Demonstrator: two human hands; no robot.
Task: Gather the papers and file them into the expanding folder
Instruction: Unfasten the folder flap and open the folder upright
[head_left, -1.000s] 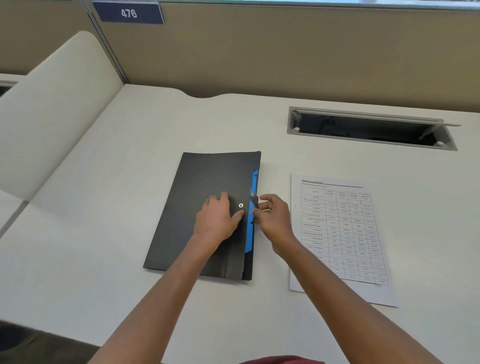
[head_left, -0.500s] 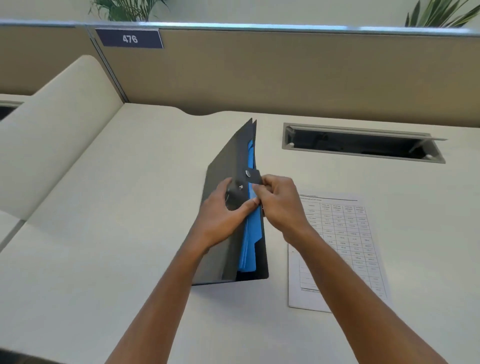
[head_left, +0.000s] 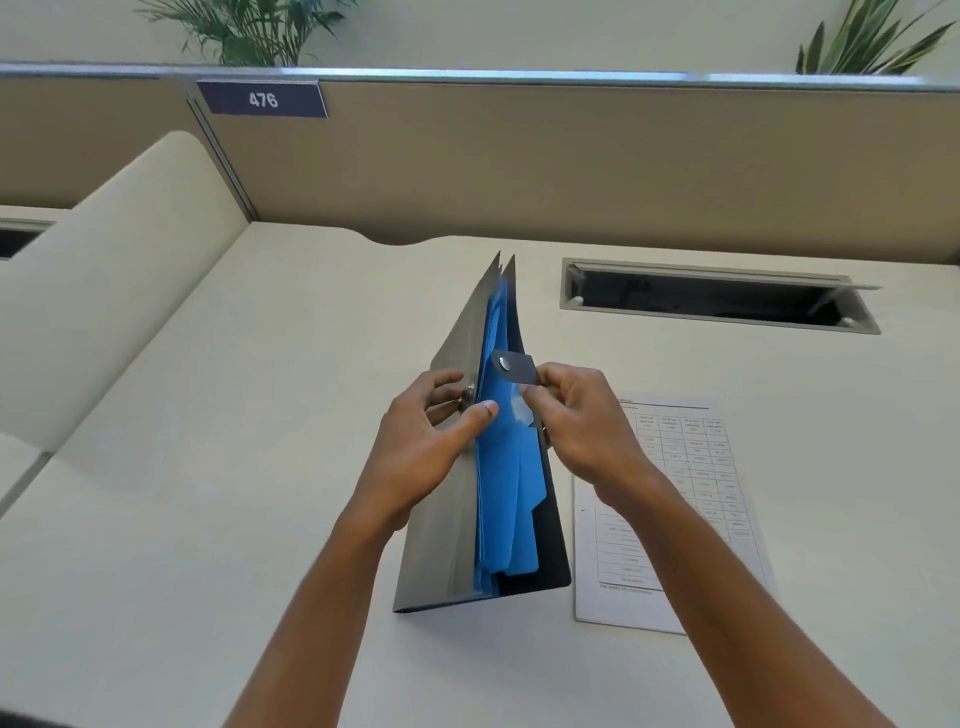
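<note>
The black expanding folder (head_left: 441, 545) stands on its long edge on the white desk, its mouth facing up and blue dividers (head_left: 506, 499) showing inside. My left hand (head_left: 423, 447) grips the folder's left cover near the snap stud. My right hand (head_left: 582, 415) pinches the small black snap flap (head_left: 514, 366), which is unfastened and lifted off the cover. A printed sheet of paper with a table (head_left: 691, 499) lies flat on the desk just right of the folder, partly hidden by my right forearm.
A recessed cable tray with an open lid (head_left: 717, 296) sits in the desk behind the paper. A tan partition wall (head_left: 571, 166) with a "476" label (head_left: 264, 98) borders the far edge. A cream curved divider (head_left: 104, 291) rises at left.
The folder was lying flat and snapped shut; both hands have stood it on edge, undone the snap flap and spread the covers, so the blue dividers show.
</note>
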